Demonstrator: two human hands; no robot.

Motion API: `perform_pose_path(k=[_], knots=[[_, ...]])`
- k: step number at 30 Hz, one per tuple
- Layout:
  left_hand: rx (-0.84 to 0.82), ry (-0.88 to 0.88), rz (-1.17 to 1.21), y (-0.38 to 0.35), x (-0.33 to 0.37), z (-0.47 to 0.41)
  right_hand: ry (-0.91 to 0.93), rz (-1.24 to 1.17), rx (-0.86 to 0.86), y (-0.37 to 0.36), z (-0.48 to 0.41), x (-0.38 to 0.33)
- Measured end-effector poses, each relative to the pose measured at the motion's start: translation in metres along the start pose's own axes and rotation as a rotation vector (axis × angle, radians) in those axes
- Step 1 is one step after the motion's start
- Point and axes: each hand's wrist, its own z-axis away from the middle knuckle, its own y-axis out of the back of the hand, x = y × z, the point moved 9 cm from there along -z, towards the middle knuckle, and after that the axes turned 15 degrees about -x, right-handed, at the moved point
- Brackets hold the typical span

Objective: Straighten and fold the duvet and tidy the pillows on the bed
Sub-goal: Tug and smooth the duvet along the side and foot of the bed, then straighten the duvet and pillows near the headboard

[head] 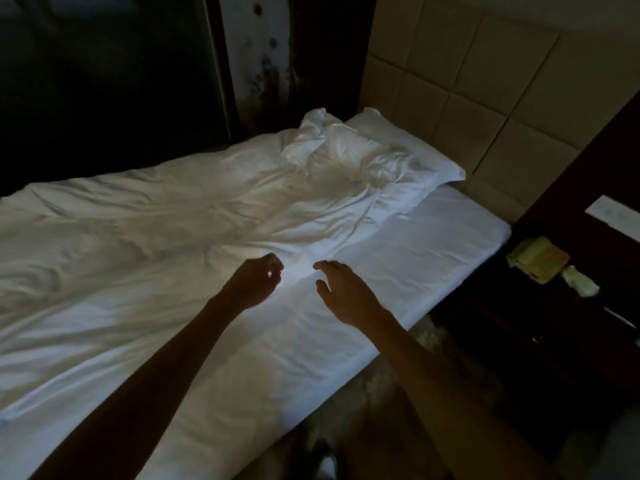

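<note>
Two hands reach out over the bed, and neither holds anything. The left hand hovers over the near edge of the duvet with its fingers curled inward, narrow, as if about to pinch cloth; whether the fingertips already touch the fabric cannot be told in the dim light. The right hand is spread wide, palm down, just beside the left and above the bare sheet.

The duvet lies rumpled along the far side of the bed, stretching from the left of the view up to the headboard, where its top end bunches against the pillows. One pillow sits crumpled and partly wrapped in the duvet's folds; a second pillow lies flatter under it, against the headboard. A nightstand with a telephone stands to the right, well apart from the work.

The step in hand looks like the first one: taking hold of the duvet's edge to pull it straight. Nothing is folded yet and the pillows are untidy, so the task seems barely begun. The next move probably calls for both hands to grip the near edge some way apart, then draw the cloth toward the person and flat. The top end should come free of the crumpled pillow, or that pillow may drag along.
</note>
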Motion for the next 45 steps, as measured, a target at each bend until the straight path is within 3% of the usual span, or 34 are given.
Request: perform_pose_path(k=[10, 15, 19, 25, 31, 34, 38, 39, 42, 45], knots=[[0.004, 0.071, 0.001, 0.008, 0.059, -0.190, 0.026, 0.124, -0.115, 0.109, -0.114, 0.181], [0.058, 0.247, -0.021, -0.017, 0.010, -0.309, 0.101, 0.184, -0.204, 0.102, -0.236, 0.278], [0.133, 0.406, -0.010, -0.054, -0.060, -0.399, 0.276, 0.210, -0.258, 0.068, -0.358, 0.323], [0.118, 0.559, -0.121, -0.094, -0.176, -0.475, 0.535, 0.385, -0.154, 0.005, -0.495, 0.333], [0.157, 0.606, -0.155, -0.090, -0.274, -0.509, 0.428, 0.489, -0.212, -0.055, -0.588, 0.335], [0.081, 0.616, -0.349, -0.103, -0.284, -0.527, 0.298, 0.359, -0.330, -0.075, -0.619, 0.354], [0.107, 0.626, -0.441, -0.137, -0.274, -0.539, 0.210, 0.216, -0.555, -0.097, -0.624, 0.377], [0.153, 0.635, -0.432, -0.134, -0.268, -0.537, 0.257, 0.296, -0.514, -0.092, -0.622, 0.376], [0.448, 0.536, -0.470, -0.076, -0.230, -0.536, 0.559, 0.578, -0.158, -0.045, -0.626, 0.352], [0.579, 0.467, -0.563, 0.001, -0.200, -0.570, 0.473, 0.674, -0.169, 0.019, -0.664, 0.350]])
